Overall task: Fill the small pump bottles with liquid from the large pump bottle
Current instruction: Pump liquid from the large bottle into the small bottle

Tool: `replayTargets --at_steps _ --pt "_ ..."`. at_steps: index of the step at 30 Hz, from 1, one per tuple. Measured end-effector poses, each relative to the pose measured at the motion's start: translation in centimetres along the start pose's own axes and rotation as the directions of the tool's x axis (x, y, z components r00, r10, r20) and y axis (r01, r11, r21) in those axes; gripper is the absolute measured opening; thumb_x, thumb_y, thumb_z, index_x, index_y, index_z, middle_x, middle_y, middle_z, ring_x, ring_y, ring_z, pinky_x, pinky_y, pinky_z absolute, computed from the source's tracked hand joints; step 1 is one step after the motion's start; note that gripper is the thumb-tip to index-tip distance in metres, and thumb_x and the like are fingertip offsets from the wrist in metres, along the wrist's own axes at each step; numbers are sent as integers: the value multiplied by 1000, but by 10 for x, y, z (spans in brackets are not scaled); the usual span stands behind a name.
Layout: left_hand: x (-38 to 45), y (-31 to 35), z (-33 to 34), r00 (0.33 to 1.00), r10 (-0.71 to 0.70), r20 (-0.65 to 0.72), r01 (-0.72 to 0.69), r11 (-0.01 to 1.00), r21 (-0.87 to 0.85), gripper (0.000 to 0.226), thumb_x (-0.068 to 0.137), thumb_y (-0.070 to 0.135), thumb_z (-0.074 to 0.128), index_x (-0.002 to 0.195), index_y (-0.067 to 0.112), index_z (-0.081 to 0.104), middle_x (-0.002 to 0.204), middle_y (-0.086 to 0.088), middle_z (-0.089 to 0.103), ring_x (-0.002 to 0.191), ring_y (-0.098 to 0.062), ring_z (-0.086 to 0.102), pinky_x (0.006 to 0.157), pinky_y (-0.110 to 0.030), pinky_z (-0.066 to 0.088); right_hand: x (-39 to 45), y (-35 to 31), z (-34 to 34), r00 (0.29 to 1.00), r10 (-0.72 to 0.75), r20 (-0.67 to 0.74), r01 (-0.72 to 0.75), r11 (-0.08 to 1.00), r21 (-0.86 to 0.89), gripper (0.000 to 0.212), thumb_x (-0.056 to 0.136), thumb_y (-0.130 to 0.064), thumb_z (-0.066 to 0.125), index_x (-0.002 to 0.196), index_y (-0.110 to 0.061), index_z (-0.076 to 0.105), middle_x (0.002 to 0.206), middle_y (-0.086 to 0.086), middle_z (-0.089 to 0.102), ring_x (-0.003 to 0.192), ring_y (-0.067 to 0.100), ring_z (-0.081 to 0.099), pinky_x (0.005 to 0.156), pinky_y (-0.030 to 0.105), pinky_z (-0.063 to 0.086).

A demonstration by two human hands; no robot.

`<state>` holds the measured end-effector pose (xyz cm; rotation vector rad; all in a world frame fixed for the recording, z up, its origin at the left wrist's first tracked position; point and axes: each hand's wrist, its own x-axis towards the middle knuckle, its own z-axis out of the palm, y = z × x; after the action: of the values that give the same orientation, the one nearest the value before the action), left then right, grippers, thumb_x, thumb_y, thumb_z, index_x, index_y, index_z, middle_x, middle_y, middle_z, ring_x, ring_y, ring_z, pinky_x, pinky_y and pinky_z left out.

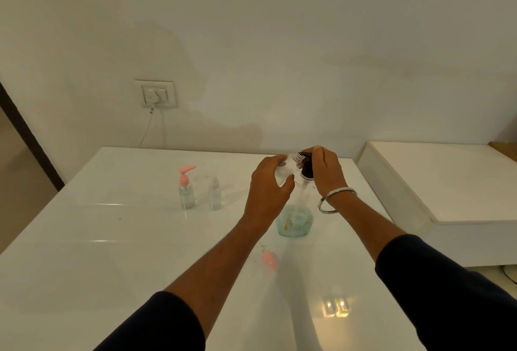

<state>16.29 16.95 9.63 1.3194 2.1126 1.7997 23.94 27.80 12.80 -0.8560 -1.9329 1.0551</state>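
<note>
Head cam view, looking down at my glossy white counter [112,238]. My left hand [265,191] has a grip on a small clear plastic bottle [285,167] with its cap off, fingers curled round the body, tilted so the threaded neck points right toward the big one's pump. My right hand [324,171] is curled over the black pump head [307,167] of the large clear pump bottle [295,219], thumb and fingers wrapped on top of it, so that grip is clenched on the pump. The small bottle's open neck sits right up against the black nozzle, touching or nearly so, can't tell which. The big bottle stands upright on the counter just below both hands, with only a shallow layer of pale blue-green liquid at the bottom. A silver metal bangle [337,199] hangs on my right wrist. Off to the left, well apart from my hands, there's a small clear bottle with a pink pump top [186,188] standing upright, and just beside it a small clear spray bottle [215,194], also upright. Nearer to me, between my forearms, a loose pink pump top [270,259] is lying on its side on the counter. On the wall behind there's a white socket plate [156,94] with a thin cable hanging down.
</note>
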Motion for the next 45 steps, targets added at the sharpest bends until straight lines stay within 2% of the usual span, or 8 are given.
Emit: replayTargets --at_steps 14,19,23,26,30,34,41,45 --pt "3 6 -5 999 47 -16 -47 999 -7 39 82 16 68 120 17 57 113 4 62 100 -2 54 83 -2 37 2 -6 -5 1000 -10 29 10 1000 22 40 98 -12 29 94 5 64 88 20 65 75 19 57 62 5 44" --pt "3 0 0 1000 12 -5 -12 1000 -4 40 83 17 67 121 17 56 115 5 61 100 -1 52 83 -3 36 5 0 -1 1000 -5 23 5 1000 19 41 97 -12 28 91 3 65 87 19 66 81 28 59 65 11 45" --pt "0 0 0 1000 12 -4 -12 1000 8 40 83 17 67 121 16 56 116 5 60 99 1 51 84 -3 37 -2 -4 -3 999 -27 23 27 1000 8 41 99 -11 26 93 -1 66 87 11 65 78 18 57 63 2 41" --pt "-1 4 -2 999 44 -4 -44 999 -11 40 82 16 67 121 16 56 115 4 61 101 -3 54 90 -13 42 -7 -10 -8 999 -48 12 48 999 11 40 99 -10 27 95 -2 65 84 5 63 74 7 57 63 0 41" --pt "-1 10 -4 997 70 -19 -71 997 -18 39 82 15 68 119 15 57 113 2 62 100 -6 56 87 -11 42 -3 -13 -14 997 -53 47 54 998 -11 38 98 -13 29 100 0 65 92 12 65 83 19 59 66 4 44" --pt "0 11 -5 998 66 -24 -66 997 -34 37 82 15 68 117 16 58 110 4 63 98 -4 55 84 -6 40 -3 -14 -12 998 -46 34 46 999 -3 38 98 -11 29 95 0 65 86 8 62 75 14 56 62 2 43" --pt "2 -1 1 1000 10 -9 -10 1000 -9 41 83 19 68 121 16 56 117 2 61 104 -8 55 92 -19 43 3 -3 -4 999 -17 41 17 1000 -13 37 97 -10 30 93 6 63 89 23 64 74 19 54 58 5 41" --pt "1 0 0 1000 20 -12 -20 1000 -13 41 82 17 69 121 16 57 116 3 61 104 -7 55 92 -18 43 1 -4 -5 999 -25 47 26 999 -30 36 97 -10 30 93 -1 64 88 15 64 80 20 56 61 5 42"
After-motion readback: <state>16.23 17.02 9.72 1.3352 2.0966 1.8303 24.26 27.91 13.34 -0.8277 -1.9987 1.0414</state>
